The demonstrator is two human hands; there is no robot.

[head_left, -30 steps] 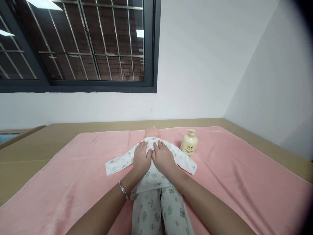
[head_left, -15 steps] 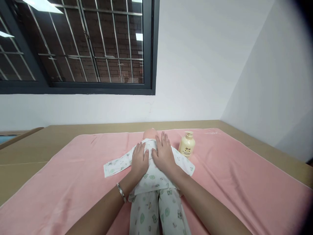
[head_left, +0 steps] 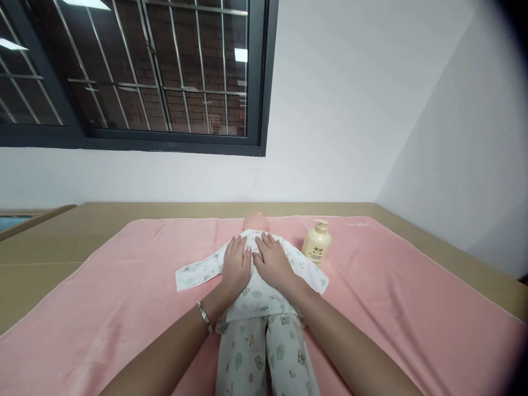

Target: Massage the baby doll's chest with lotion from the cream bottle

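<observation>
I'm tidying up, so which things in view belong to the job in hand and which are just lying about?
Apparently part of it:
doll
printed top, under left hand and right hand
printed trousers
pink cloth beneath

Apparently just there:
pump bottle, standing untouched
bracelet, merely worn

Matt cloth, glossy plastic
White long-sleeved cloth top (head_left: 256,294) and pink creased cloth sheet (head_left: 383,330) look matt; at the view's four o'clock, cream rounded plastic pump bottle (head_left: 317,246), glossy; at seven, silver metal bangle (head_left: 204,317), shiny.
</observation>
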